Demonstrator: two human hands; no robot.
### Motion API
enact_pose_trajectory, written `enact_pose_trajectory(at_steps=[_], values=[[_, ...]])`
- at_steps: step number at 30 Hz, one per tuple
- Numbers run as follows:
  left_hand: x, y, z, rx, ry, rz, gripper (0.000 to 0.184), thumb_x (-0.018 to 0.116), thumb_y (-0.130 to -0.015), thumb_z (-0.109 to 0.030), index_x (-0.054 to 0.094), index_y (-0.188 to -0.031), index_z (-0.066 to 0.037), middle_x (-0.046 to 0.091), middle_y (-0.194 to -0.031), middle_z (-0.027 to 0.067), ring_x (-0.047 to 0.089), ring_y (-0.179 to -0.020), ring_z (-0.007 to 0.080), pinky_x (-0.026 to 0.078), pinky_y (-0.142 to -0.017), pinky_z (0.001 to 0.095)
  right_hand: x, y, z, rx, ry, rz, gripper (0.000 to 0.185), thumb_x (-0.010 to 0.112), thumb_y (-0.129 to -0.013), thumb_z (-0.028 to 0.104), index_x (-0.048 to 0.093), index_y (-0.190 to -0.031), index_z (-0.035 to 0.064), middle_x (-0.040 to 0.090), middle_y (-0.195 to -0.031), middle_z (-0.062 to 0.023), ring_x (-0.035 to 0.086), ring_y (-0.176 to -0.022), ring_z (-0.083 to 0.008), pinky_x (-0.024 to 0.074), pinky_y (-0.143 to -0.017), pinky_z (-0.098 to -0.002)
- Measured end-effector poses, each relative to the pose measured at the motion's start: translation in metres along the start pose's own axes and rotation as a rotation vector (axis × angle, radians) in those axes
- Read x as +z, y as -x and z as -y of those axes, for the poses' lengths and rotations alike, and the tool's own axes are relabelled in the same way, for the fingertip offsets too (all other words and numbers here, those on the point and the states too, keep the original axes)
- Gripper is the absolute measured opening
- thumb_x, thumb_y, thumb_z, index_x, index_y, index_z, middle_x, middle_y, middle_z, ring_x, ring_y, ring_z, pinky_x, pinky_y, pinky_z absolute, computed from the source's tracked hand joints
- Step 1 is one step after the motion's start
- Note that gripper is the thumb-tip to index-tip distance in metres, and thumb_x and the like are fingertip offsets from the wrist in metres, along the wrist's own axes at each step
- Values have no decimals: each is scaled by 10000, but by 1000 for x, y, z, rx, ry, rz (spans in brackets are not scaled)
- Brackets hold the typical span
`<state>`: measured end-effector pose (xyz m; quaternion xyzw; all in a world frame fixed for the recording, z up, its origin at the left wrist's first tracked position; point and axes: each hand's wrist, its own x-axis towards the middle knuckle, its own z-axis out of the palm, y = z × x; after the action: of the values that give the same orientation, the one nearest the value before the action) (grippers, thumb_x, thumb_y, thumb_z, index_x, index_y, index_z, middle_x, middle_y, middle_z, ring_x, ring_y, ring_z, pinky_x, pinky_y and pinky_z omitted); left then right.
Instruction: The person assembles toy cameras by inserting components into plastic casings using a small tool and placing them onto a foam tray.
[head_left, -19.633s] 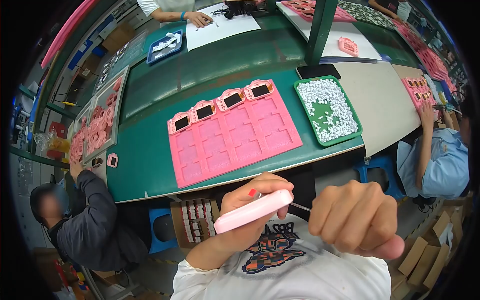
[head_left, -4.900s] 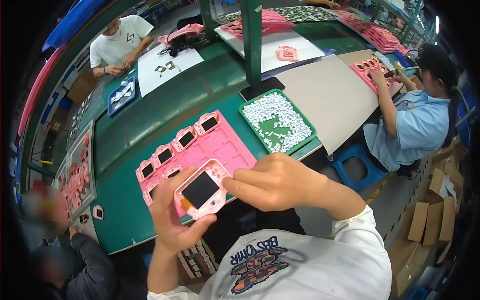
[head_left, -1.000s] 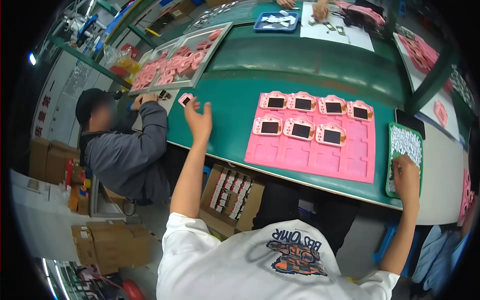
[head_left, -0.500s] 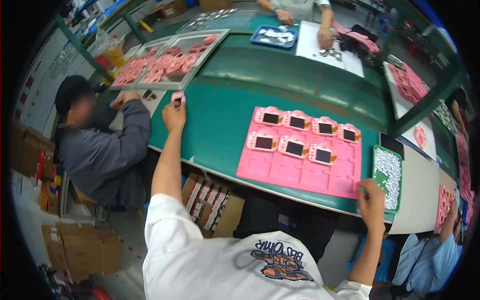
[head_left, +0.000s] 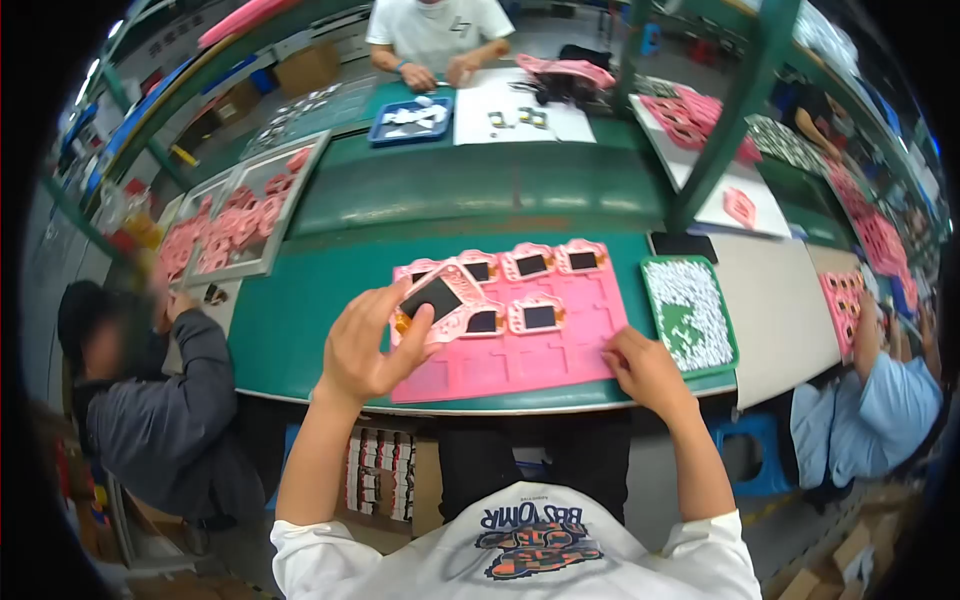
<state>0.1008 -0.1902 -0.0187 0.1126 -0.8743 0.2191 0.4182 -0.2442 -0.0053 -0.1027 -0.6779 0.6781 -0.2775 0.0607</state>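
In the head view, a pink case [head_left: 438, 297] is held above the pink tray [head_left: 450, 376] by the left hand [head_left: 364, 345], the nearer one, its long axis slanted roughly eight-to-two o'clock. From the right hand [head_left: 646, 370], it is seen toward nine-to-ten o'clock; whether anything is pinched in those curled fingers cannot be told.

Wht tee [head_left: 510, 588] (orng/dk print [head_left: 540, 548])

We see a pink casing [head_left: 470, 292] with black screen [head_left: 432, 297]; pink mat [head_left: 530, 372]; green tabletop [head_left: 320, 300]; at right, green tray [head_left: 677, 323], white pieces [head_left: 690, 285]; far, blue tray [head_left: 412, 139]
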Motion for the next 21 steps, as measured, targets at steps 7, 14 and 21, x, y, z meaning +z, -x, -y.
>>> enact_pose_trajectory(at_steps=[7, 14, 21], values=[[12, -48, -65, 109, 157, 64, 251, 841, -824, -101, 730, -1033, -19, 692, -1240, 229, 723, -944, 272, 628, -794, 369, -62, -10, 71, -115, -272, -294, 117, 730, -865, -18, 691, -949, 53, 690, -807, -66, 557, -537, -215, 443, -525, -306], [16, -69, -84, 180, 196, 17, 170, 816, -827, -66, 726, -950, 9, 724, -1188, 219, 737, -903, 259, 633, -783, 340, -51, -26, 78, -318, -108, -385, 144, 745, -848, -25, 682, -950, 55, 670, -681, -38, 522, -444, -198, 401, -453, -303], [16, -69, -85, 199, 207, 86, 147, 802, -835, -60, 728, -941, 11, 725, -1191, 209, 738, -913, 261, 629, -793, 335, -56, -24, 83, -267, 89, -279, 132, 747, -865, 16, 678, -966, 65, 690, -704, -40, 578, -473, -221, 425, -465, -320]])
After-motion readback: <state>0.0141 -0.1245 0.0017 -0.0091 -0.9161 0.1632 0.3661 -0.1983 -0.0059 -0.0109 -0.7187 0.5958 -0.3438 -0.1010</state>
